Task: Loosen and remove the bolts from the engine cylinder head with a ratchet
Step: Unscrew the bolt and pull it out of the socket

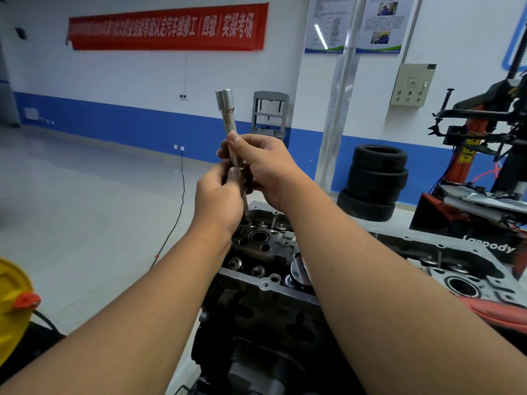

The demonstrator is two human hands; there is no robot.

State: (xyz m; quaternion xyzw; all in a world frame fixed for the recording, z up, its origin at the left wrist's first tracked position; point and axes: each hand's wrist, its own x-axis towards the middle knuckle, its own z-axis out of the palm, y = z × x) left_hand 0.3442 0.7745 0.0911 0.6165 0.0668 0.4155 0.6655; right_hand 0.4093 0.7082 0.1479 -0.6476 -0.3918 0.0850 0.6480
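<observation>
A long chrome socket extension [228,121] stands nearly upright above the engine cylinder head [268,252], its wide socket end at the top. My right hand [265,169] grips its shaft, thumb pointing up along it. Just below, my left hand [219,198] pinches the lower part, where a thin dark bolt shank [245,206] hangs down toward the head. Where the bolt meets the tool is hidden by my fingers. The cylinder head shows valve springs and open bores. No ratchet handle is in sight.
A second engine block [456,277] lies to the right with a red-handled tool [496,312] on it. Stacked tyres [376,181] and a tyre changer [484,155] stand at the back right. A yellow container [11,303] is at the left edge. A black cable [179,212] runs over the floor.
</observation>
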